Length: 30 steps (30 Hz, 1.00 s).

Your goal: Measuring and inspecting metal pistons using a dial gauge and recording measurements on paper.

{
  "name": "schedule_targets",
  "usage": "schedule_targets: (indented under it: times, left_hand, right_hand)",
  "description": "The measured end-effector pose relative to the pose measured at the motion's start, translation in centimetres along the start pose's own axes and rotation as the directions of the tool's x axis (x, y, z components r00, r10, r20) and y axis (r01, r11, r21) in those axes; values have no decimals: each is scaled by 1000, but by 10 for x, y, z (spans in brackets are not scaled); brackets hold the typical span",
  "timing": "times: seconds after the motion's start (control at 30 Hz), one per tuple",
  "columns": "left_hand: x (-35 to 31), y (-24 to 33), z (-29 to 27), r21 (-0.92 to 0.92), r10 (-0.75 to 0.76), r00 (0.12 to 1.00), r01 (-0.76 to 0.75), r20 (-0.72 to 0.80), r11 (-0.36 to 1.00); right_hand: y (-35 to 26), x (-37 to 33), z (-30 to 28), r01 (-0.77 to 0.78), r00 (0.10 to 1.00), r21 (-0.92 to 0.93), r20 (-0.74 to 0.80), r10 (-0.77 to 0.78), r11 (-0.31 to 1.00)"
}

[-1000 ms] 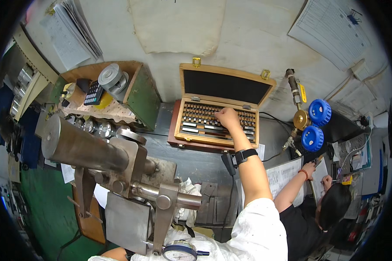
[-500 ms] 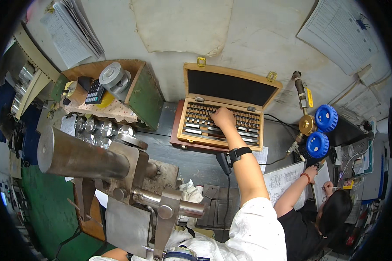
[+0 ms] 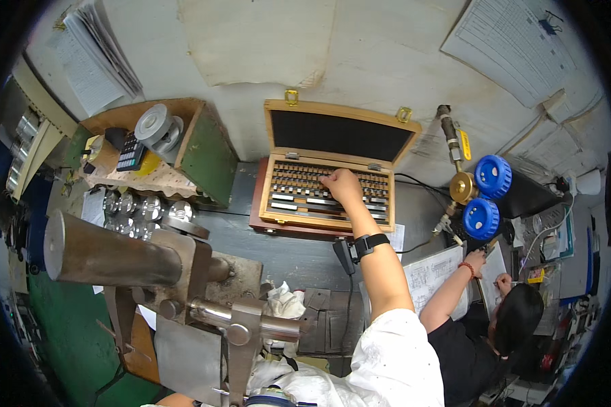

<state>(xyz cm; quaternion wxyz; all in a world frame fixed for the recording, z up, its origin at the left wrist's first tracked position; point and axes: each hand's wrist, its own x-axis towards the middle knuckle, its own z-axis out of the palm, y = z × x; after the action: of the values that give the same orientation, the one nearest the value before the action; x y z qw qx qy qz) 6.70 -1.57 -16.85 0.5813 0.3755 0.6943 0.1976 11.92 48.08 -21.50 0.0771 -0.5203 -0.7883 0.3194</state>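
Note:
My right hand (image 3: 344,188) reaches into an open wooden case of gauge blocks (image 3: 295,178). Its fingers are bent and drawn together over the upper rows of small steel blocks. Whether a block is between the fingertips is too small to tell. Longer bars (image 3: 326,201) lie in the front slots, below the hand. The case's black-lined lid (image 3: 339,136) stands open against the wall. A black strap with a small device and cable (image 3: 361,249) is on my right wrist. My left hand is out of view; only a bit of bare arm (image 3: 176,400) shows at the lower edge.
A heavy steel fixture with a thick cylinder (image 3: 115,251) fills the near left. Behind it stand a green wooden box (image 3: 207,159) and several shiny round parts (image 3: 132,211). Blue gauges (image 3: 492,178) on a brass fitting rise at right. A co-worker (image 3: 472,339) bends over drawings.
The whole view has shifted, so the surroundings sit further left. My right hand has moved slightly right along the block rows. The co-worker remains bent over the papers.

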Motion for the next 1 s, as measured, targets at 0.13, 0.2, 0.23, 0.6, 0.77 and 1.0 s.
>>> schedule_targets:
  times: [0.13, 0.2, 0.23, 0.6, 0.77, 1.0]
  left_hand:
    - [-1, 0, 1, 12, 4, 1000, -4, 5, 1000]
    - [0, 1, 1, 14, 7, 1000, -7, 7, 1000]
    - [0, 1, 0, 16, 12, 1000, -12, 5, 1000]
    - [-3, 1, 6, 12, 19, 1000, -19, 5, 1000]
    - [-3, 1, 7, 14, 17, 1000, -17, 13, 1000]
    - [-3, 1, 7, 16, 15, 1000, -15, 13, 1000]
  right_hand:
    - [23, 1, -2, -6, 998, 37, -62, 9, 999]
    - [34, -2, -7, -15, 989, 60, -145, 24, 998]
    - [39, -4, -10, -16, 974, 88, -222, 35, 996]
    - [107, -11, -47, -140, 865, 141, -464, 190, 980]
    - [111, -13, -47, -3, 901, 91, -431, 42, 996]
    - [83, -11, -35, 34, 938, -99, -340, -66, 994]
